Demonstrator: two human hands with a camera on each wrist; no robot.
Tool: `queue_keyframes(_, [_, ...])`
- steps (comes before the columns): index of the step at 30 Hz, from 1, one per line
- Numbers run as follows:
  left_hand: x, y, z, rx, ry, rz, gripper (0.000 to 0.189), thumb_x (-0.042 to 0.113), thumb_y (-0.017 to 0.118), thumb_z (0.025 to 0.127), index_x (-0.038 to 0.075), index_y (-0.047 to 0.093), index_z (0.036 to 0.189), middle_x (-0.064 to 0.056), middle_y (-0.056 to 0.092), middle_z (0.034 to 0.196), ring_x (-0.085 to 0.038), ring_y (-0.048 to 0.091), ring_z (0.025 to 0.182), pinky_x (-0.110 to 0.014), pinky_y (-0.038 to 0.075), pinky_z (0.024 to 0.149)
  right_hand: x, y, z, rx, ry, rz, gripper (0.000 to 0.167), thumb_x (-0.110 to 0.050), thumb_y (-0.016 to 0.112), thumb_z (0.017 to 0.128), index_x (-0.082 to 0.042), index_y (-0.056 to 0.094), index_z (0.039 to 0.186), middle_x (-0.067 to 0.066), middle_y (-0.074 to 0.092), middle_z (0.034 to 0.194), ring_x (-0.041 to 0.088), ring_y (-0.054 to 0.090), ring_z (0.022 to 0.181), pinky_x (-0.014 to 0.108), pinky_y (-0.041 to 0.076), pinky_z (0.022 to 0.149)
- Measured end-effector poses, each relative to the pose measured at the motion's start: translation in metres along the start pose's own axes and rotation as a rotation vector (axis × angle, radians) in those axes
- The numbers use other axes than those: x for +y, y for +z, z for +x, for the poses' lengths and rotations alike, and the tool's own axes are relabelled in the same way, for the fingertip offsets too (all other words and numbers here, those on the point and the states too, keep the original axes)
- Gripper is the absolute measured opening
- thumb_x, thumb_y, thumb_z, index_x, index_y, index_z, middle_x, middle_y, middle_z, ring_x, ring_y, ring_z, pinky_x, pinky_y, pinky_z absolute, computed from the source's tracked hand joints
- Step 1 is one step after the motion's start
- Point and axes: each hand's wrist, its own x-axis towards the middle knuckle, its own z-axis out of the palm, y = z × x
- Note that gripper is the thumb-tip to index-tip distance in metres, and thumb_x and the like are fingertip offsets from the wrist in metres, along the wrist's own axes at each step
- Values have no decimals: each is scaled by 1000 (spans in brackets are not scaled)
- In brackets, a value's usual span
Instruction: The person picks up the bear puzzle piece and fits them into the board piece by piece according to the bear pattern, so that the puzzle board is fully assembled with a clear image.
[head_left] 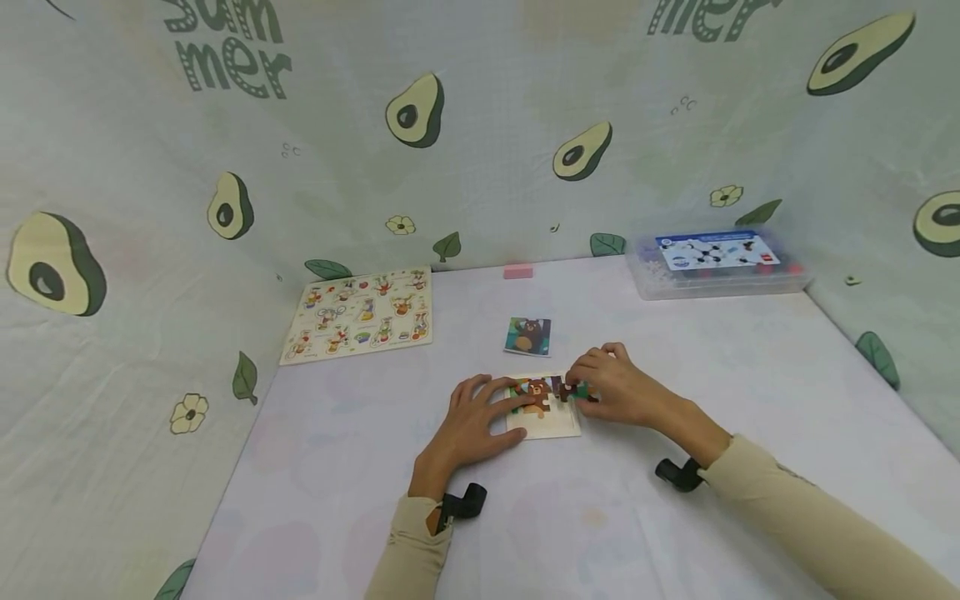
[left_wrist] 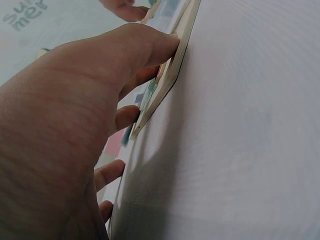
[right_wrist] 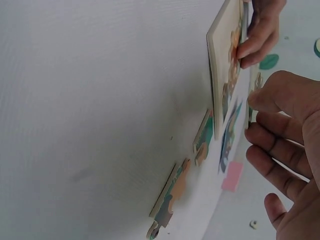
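A pale wooden jigsaw board point(head_left: 555, 427) lies on the table, part filled with pieces showing a brown bear point(head_left: 537, 388). My left hand point(head_left: 474, 421) spreads over its left side, thumb at the near edge and fingertips on the picture. At the board's upper right, my right hand point(head_left: 618, 386) pinches a jigsaw piece point(right_wrist: 251, 111) between thumb and forefinger, its other fingers bent loosely. Below that hand, in the right wrist view, a green and brown jigsaw piece point(right_wrist: 204, 132) and a longer jigsaw piece point(right_wrist: 172, 192) lie loose on the cloth.
Beyond the board is a small bear picture card point(head_left: 527, 336), with a pink block point(head_left: 517, 272) farther back. A wooden puzzle board with clown figures point(head_left: 360, 317) lies at the back left. At the back right sits a clear plastic case point(head_left: 716, 265). Patterned cloth hangs behind.
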Motion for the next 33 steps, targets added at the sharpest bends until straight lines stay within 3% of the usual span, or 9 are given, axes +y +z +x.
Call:
queue_keyframes(16, [-3,5,0,-8,-5,1,53,60,52,96,46,47,147,8,37,155,-27,23,144,-54,17,115,-4,13,2,-47,13,-3,21,-13,78,81,-12,73,101,0,67,102,18,59,97,53,35,92])
queue_keyframes(24, [-1,3,0,-8,-3,6,53,60,53,96,47,47,146,8,37,155,-28,24,144,-54,17,115,-4,17,0,-59,-17,-4,38,-14,76,83,-15,72,121,1,68,107,22,58,100,56,35,92])
queue_keyframes(33, [-2,2,0,-8,-3,11,53,61,52,96,46,46,147,8,36,155,-28,23,145,-54,16,115,-4,19,2,-45,-55,-38,29,-13,78,83,-17,77,111,2,66,104,22,58,95,55,36,88])
